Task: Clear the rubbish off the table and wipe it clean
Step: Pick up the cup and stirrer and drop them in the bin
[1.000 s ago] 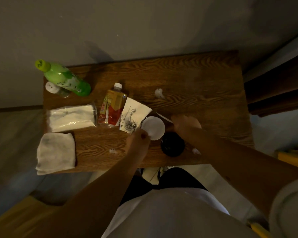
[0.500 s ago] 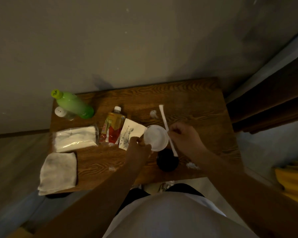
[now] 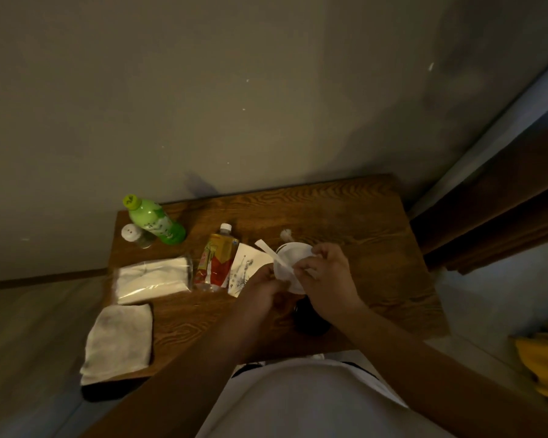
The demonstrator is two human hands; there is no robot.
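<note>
A white cup (image 3: 290, 263) is held above the table (image 3: 361, 235). The left hand (image 3: 268, 290) grips its near-left rim; the right hand (image 3: 325, 279) pinches a white stick (image 3: 272, 254) across its mouth.

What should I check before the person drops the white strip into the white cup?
1. White strip pinched in right hand: ok.
2. White cup steadied by left hand: ok.
3. Strip fully inside cup: not ok, one end sticks out.
4. Cup upright: cannot tell.
5. Paper scrap cleared off table: not ok.
6. Cloth at hand for wiping: ok.
</note>
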